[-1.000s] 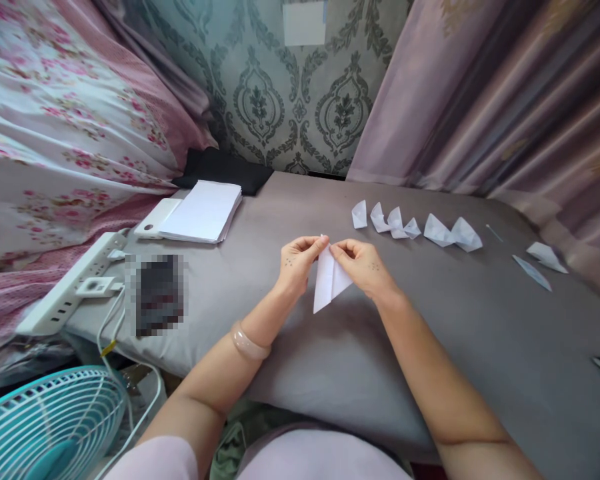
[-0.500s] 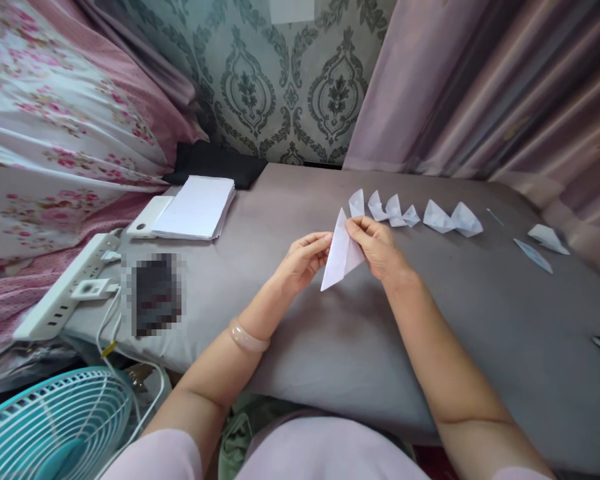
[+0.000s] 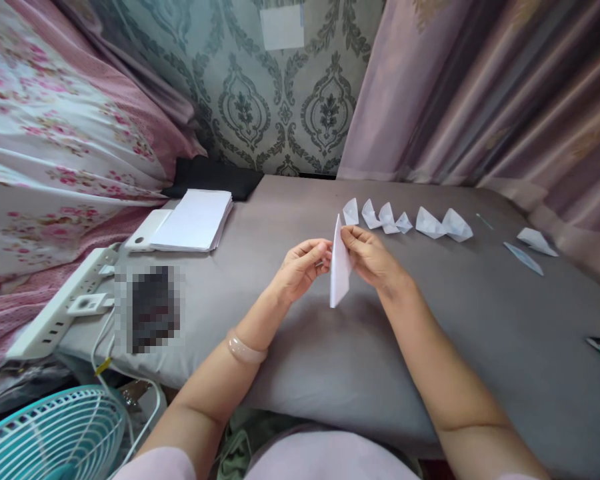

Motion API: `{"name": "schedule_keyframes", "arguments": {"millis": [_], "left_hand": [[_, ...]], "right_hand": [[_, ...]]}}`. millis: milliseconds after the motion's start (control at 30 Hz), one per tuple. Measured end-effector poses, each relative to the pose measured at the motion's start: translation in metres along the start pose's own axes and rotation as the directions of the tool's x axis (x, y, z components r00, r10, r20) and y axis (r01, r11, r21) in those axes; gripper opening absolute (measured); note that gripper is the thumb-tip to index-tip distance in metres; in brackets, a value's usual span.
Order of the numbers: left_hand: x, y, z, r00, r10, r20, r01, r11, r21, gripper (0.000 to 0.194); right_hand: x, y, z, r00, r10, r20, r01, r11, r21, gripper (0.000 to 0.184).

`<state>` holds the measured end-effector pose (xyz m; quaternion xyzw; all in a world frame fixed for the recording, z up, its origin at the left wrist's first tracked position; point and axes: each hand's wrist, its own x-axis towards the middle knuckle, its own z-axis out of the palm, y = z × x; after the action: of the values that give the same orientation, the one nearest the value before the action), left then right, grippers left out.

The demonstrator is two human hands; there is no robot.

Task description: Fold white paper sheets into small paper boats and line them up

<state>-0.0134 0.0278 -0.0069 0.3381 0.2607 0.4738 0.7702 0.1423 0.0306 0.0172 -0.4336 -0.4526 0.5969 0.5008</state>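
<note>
A folded sheet of white paper (image 3: 339,270) stands nearly edge-on between my hands, above the grey cloth-covered surface (image 3: 275,220). My right hand (image 3: 373,257) pinches its upper right side between thumb and fingers. My left hand (image 3: 305,267) is at the paper's left edge, fingers loosely bent and not gripping it; whether the fingertips touch it is hard to see. Behind my right hand stand several small folded paper shapes, among them a pointed one (image 3: 351,212) and two wider boat-like ones (image 3: 430,223) (image 3: 457,225).
A stack of white paper (image 3: 193,220) lies at the back left, partly on a white device (image 3: 147,230). A power strip (image 3: 60,303) with cables and a blurred dark object (image 3: 155,309) are at left. A turquoise fan (image 3: 55,433) stands lower left. More folded paper (image 3: 537,241) lies right.
The folded paper has turned from showing its broad triangular face to nearly edge-on. My right hand keeps its pinch; my left thumb has shifted slightly off the paper. The view has tilted up a little.
</note>
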Motion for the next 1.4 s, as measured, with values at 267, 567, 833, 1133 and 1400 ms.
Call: {"name": "schedule_keyframes", "arguments": {"millis": [267, 567, 833, 1133, 1400], "left_hand": [[-0.001, -0.002, 0.002, 1.000, -0.013, 0.022, 0.013, 1.000, -0.003, 0.030], [0.000, 0.001, 0.001, 1.000, 0.014, 0.026, -0.015, 0.997, 0.072, 0.030], [0.009, -0.001, -0.012, 0.974, 0.222, 0.038, -0.216, 0.877, 0.429, 0.031], [0.011, -0.012, -0.018, 0.974, 0.225, 0.020, -0.197, 0.806, 0.559, 0.016], [0.007, -0.012, -0.022, 0.750, 0.657, -0.078, -0.155, 0.289, 0.945, 0.007]], "right_hand": [[0.000, -0.001, 0.003, 1.000, -0.028, -0.008, 0.028, 1.000, -0.006, 0.039], [0.003, 0.006, 0.001, 1.000, 0.001, 0.019, -0.002, 0.999, 0.041, 0.038], [0.008, 0.012, -0.006, 0.925, -0.372, -0.077, 0.305, 0.849, -0.431, 0.025], [0.000, 0.009, 0.008, 0.842, -0.532, 0.088, 0.461, 0.627, -0.627, 0.019], [-0.014, 0.027, 0.038, 0.830, -0.549, -0.098, 0.211, 0.472, -0.856, 0.035]]}}
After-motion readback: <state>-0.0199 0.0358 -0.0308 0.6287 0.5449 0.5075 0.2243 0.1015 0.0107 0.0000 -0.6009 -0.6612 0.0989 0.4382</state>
